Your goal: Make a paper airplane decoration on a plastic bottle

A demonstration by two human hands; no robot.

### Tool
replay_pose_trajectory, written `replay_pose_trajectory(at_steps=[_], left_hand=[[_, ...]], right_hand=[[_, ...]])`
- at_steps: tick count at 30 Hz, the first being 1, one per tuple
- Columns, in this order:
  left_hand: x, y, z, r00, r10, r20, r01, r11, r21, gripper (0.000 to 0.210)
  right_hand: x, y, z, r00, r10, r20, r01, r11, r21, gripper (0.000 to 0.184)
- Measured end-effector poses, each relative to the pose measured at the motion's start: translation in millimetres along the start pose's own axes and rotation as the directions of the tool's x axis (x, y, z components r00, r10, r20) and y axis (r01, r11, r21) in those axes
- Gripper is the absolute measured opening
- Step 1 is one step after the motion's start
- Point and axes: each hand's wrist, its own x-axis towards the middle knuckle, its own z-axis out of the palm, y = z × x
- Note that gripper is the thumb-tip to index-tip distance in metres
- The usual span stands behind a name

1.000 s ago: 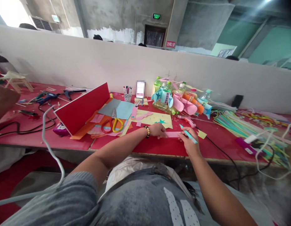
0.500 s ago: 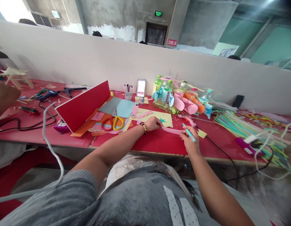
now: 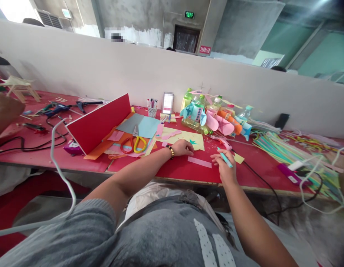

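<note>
A pink paper strip lies flat on the red tabletop between my two hands. My left hand, with a beaded bracelet at the wrist, hovers just beyond the strip's left end; its fingers are loosely bent and hold nothing. Gripped in my right hand is a light blue marker, its tip pointing up and left. The right fingertips are close to the strip's right end. Behind my left hand is a pale yellow sheet with a green star. Scissors with red and yellow handles rest on coloured paper to the left.
Decorated plastic bottles stand at the back beside a pen cup and a phone. A pink glue gun lies behind my right hand. A red board stands left. Another person's hand is at far left.
The pink strip was held between both hands and now lies on the table, nearer the front edge. My hands have let go of it; the marker stays in my right hand.
</note>
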Motion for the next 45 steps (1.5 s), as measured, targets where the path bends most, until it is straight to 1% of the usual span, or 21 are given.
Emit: replay_pose_trajectory(at_steps=[2,4,8,12,16,18,23,26,30,33,37,41,45], left_hand=[[0.2,2.1,3.9,1.000,0.019,0.022,-0.020,0.999,0.042,0.027],[0.5,5.3,8.1,0.998,0.039,0.045,-0.042,0.996,0.080,0.027],[0.9,12.0,13.8,0.995,0.049,0.092,-0.060,0.991,0.122,0.016],[0.5,14.3,14.9,0.990,0.050,0.134,-0.066,0.991,0.117,0.009],[-0.7,15.0,15.0,0.986,0.049,0.157,-0.065,0.993,0.096,0.017],[-1.6,16.4,15.5,0.987,0.034,0.158,-0.051,0.994,0.100,0.018],[-3.7,20.0,16.2,0.989,0.023,0.149,-0.037,0.995,0.095,0.011],[-3.7,18.7,15.3,0.991,0.029,0.130,-0.038,0.997,0.062,0.010],[-1.9,12.7,13.5,0.996,0.005,0.095,-0.004,1.000,-0.009,0.016],[-0.5,8.7,13.1,0.996,-0.009,0.091,0.016,0.997,-0.079,0.016],[0.7,6.9,12.5,0.995,-0.029,0.095,0.045,0.982,-0.181,0.018],[1.5,5.9,10.9,0.995,-0.060,0.084,0.081,0.961,-0.266,0.022],[2.5,2.3,8.8,0.994,-0.081,0.068,0.099,0.942,-0.320,0.021]], right_hand=[[0.5,0.6,0.1,1.000,0.005,-0.002,-0.005,1.000,0.000,0.025],[0.7,0.6,0.1,1.000,0.013,0.005,-0.013,1.000,-0.002,0.025],[0.4,-0.3,0.2,0.999,0.029,0.017,-0.029,1.000,-0.006,0.025],[0.2,0.0,0.3,0.999,0.033,0.016,-0.033,0.999,-0.008,0.025],[0.6,0.9,0.4,0.999,0.030,0.019,-0.029,0.999,-0.016,0.025],[0.7,1.3,0.4,0.999,0.027,0.025,-0.026,0.999,-0.019,0.026],[0.8,2.1,-0.2,0.999,0.019,0.029,-0.018,0.999,-0.039,0.028],[1.1,3.5,-0.6,1.000,0.009,0.025,-0.008,0.999,-0.039,0.028],[2.0,6.3,-1.2,1.000,0.012,0.029,-0.011,0.999,-0.048,0.031],[2.4,7.2,-1.7,0.999,0.010,0.038,-0.007,0.998,-0.059,0.033],[1.6,5.4,-1.7,0.996,-0.011,0.092,0.018,0.997,-0.076,0.034],[0.6,3.3,-1.6,0.985,-0.042,0.169,0.060,0.993,-0.101,0.028],[0.9,4.2,-2.0,0.984,-0.064,0.165,0.082,0.991,-0.103,0.025]])
